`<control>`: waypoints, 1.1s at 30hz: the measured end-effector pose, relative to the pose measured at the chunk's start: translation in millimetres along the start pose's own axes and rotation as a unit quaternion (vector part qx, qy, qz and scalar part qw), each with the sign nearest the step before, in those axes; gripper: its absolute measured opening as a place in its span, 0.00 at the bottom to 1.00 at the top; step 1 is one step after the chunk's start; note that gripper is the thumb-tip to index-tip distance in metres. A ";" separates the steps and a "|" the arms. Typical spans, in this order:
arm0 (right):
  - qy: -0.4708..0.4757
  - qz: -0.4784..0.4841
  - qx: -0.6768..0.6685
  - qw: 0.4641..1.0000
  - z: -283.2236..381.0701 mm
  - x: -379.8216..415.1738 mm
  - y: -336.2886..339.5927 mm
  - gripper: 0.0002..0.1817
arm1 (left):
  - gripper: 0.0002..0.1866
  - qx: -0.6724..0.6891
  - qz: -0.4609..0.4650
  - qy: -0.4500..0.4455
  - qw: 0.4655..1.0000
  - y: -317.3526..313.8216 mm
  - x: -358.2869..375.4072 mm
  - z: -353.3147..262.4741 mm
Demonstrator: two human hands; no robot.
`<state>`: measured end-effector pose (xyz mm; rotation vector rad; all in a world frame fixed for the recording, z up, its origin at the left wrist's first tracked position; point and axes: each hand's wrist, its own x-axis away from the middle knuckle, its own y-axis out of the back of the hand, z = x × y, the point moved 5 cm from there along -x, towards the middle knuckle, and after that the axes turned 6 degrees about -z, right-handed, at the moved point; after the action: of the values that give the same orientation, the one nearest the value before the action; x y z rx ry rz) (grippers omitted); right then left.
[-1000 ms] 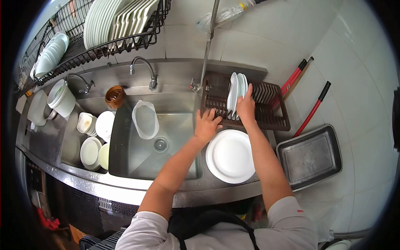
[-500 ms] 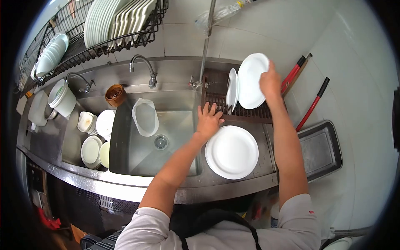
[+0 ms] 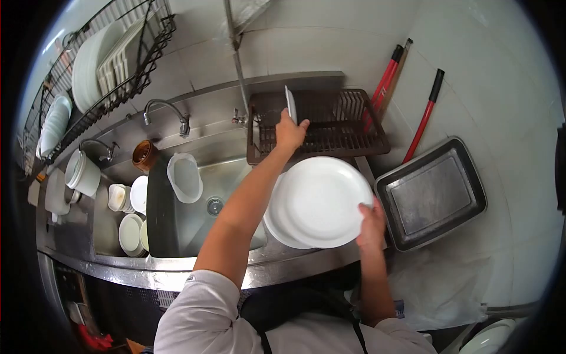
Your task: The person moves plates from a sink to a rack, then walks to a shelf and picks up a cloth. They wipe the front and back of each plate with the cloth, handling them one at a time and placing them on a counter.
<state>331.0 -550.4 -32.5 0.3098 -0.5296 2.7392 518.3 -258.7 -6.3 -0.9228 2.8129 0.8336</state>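
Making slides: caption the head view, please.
Right hand holds a white plate over a lower plate; left hand touches an upright plate in the rack.

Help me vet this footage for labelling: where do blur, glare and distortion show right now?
Head view: fisheye distortion bows the steel counter edge, and the picture's corners fall to black; head view: bright glare streaks that same edge; head view: the right hand at the white plate looks smeared, probably by motion, while the left hand looks crisper.

The right hand (image 3: 371, 227) is blurry. The top plate (image 3: 321, 200) hides most of the lower plate (image 3: 275, 224). The left hand (image 3: 290, 134) (some fingers hidden) covers part of a thin plate (image 3: 290, 103).
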 end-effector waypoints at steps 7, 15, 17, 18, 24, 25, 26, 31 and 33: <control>-0.049 0.055 -0.025 0.997 -62.0 3.9 -7.0 0.27 | 0.17 -0.016 -0.123 0.000 0.992 7.7 -35.8 -17.8; 0.066 0.081 0.209 0.972 -57.2 -3.8 -12.9 0.26 | 0.17 0.230 -0.046 -0.046 0.971 117.8 -0.3 -96.5; 0.122 0.091 0.363 0.919 -42.9 -8.1 -16.0 0.22 | 0.18 0.186 0.014 -0.084 0.979 147.7 42.4 -111.3; 0.151 0.095 0.436 0.882 -33.8 -8.7 -20.5 0.21 | 0.20 0.143 0.050 -0.110 0.982 159.9 64.2 -112.6; 0.256 0.162 0.592 0.747 -25.7 -36.3 -19.4 0.18 | 0.24 -0.019 0.239 -0.470 0.849 167.5 184.2 -79.9; 0.286 0.183 0.569 0.749 -49.8 -56.4 -6.0 0.18 | 0.24 -0.047 0.243 -0.498 0.831 163.2 199.4 -67.4; 0.277 0.183 0.562 0.758 -42.1 -52.0 -6.7 0.19 | 0.25 -0.075 0.246 -0.524 0.812 159.3 212.4 -55.1; 0.271 0.115 0.567 0.769 -5.0 -34.6 -9.5 0.26 | 0.18 -0.138 0.230 -0.584 0.766 150.1 245.2 -8.1; 0.258 0.084 0.553 0.788 -2.8 -28.6 -4.1 0.28 | 0.19 -0.139 0.216 -0.596 0.761 146.9 249.7 5.2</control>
<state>358.4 -553.7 -41.5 -0.2651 1.2858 2.7703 230.4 -289.6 3.5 0.3103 1.7231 1.2717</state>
